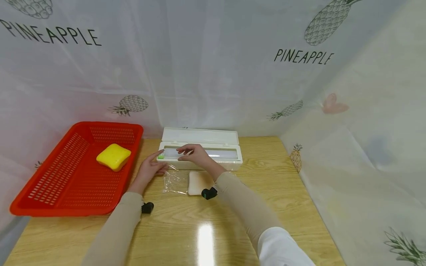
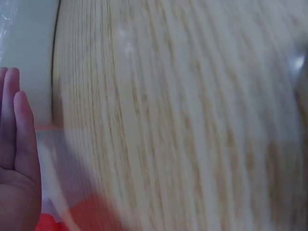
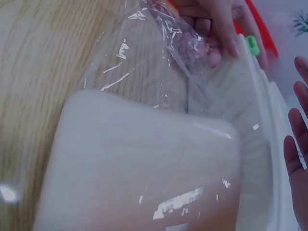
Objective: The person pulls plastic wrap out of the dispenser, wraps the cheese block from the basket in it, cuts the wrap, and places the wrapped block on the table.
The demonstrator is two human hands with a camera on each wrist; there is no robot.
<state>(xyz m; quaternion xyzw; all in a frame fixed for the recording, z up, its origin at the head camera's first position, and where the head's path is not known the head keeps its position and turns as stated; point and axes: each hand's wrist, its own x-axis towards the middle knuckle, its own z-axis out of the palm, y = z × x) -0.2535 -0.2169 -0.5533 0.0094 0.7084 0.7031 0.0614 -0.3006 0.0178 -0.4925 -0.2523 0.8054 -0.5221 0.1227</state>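
Observation:
A white cling film dispenser [image 1: 229, 165] stands on the table with its lid [image 1: 199, 135] raised at the back. My left hand [image 1: 148, 170] is at the dispenser's left end, fingers extended along it near a green slider [image 1: 161, 157]. Over the opening, my right hand [image 1: 196, 153] hovers with loosely bent fingers and nothing in them. Clear film [image 3: 130, 62] runs from the dispenser's front across a bread slice [image 3: 144, 154]. Crumpled film gathers beside my left fingers in the right wrist view. My right forearm partly covers the slice in the head view.
A red plastic basket [image 1: 90, 199] sits on the left, holding a yellow, soft-looking block [image 1: 114, 157]. Behind the wooden table [image 1: 166, 236] hangs a pineapple-print curtain [image 1: 213, 74], which also runs along the right side.

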